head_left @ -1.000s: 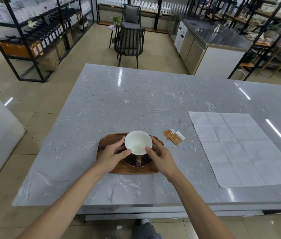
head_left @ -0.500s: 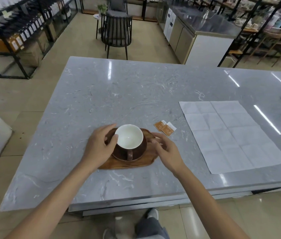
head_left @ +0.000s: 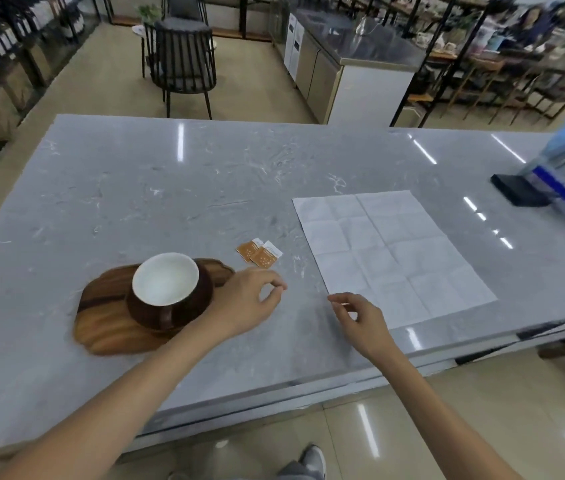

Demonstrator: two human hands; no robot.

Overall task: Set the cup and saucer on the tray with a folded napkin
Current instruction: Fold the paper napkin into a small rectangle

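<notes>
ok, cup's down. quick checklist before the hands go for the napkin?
1. Cup on saucer, both on tray: ok.
2. Left hand empty: ok.
3. Right hand empty, near napkin corner: ok.
4. Napkin folded: not ok, lies flat and open.
5. Packets apart from the napkin: ok.
6. Bare tray space for the napkin: cannot tell.

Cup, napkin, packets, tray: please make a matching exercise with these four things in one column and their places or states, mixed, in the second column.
Things:
1. cup
2. napkin
3. packets
4. tray

Places or states:
A. spread open and flat, right side of the counter
B. under the saucer
C. standing on the saucer, empty
D. lying between tray and napkin

Pairs: 1-C, 2-A, 3-D, 4-B
</notes>
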